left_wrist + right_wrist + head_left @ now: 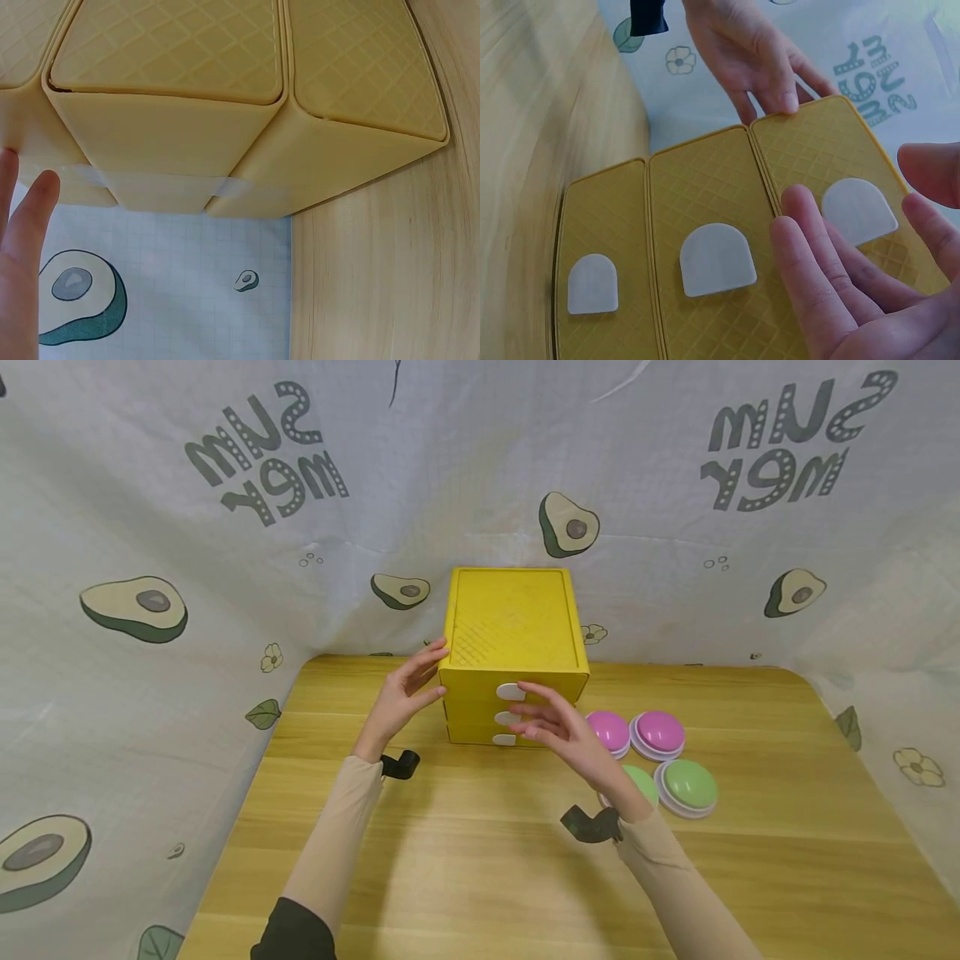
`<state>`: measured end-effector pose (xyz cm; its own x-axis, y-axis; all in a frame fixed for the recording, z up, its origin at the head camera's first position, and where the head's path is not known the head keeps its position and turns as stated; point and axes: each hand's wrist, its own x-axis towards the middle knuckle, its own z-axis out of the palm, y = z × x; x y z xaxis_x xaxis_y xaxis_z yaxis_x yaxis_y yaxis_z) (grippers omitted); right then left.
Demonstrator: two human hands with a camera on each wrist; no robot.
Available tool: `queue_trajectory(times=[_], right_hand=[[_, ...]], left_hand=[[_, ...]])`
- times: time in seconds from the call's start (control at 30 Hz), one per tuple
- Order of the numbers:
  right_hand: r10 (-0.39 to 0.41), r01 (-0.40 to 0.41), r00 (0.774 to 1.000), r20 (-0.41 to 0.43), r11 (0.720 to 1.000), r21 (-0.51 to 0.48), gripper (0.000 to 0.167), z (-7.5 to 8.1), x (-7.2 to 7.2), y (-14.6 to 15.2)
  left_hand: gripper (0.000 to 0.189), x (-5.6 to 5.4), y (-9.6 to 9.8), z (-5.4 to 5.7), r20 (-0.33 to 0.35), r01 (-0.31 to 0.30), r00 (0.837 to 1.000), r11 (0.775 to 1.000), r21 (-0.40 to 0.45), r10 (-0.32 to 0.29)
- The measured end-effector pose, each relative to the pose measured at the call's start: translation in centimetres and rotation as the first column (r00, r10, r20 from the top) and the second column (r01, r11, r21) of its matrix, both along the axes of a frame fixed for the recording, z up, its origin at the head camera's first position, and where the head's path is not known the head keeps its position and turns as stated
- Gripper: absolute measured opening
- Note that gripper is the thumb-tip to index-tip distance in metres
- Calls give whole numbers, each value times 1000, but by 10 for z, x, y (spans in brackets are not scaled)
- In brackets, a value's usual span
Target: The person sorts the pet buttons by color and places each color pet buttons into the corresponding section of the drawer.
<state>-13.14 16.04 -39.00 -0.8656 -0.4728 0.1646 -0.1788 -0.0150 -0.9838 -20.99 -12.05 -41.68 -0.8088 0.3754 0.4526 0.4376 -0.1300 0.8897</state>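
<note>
A yellow box with three stacked drawers stands at the back of the table, its drawers closed. Each drawer front carries a white rounded handle. My left hand rests on the box's left side near the top, thumb at the front corner and fingers extended. In front of the drawers is my right hand, its fingers loosely bent beside the top handle and overlapping it in the right wrist view. Nothing is gripped by either hand.
Right of the box sit two pink domed buttons and two green ones on white bases; my right forearm partly covers one green button. Behind the wooden table hangs a pale avocado-print cloth.
</note>
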Motion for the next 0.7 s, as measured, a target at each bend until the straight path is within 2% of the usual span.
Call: queue_trajectory(times=[0.13,0.4,0.7], right_hand=[[-8,8,999,31,1000,-5,56,-1,9,5],[19,-17,997,74,1000,-20,58,-13,19,12],[62,-60,994,85,998,-27,57,-39,14,12]], left_hand=[[49,2,1,4,1,-18,1000,1000,-10,18],[46,17,4,26,-29,-58,998,997,-57,57],[46,18,6,29,-96,-82,993,993,-90,73]])
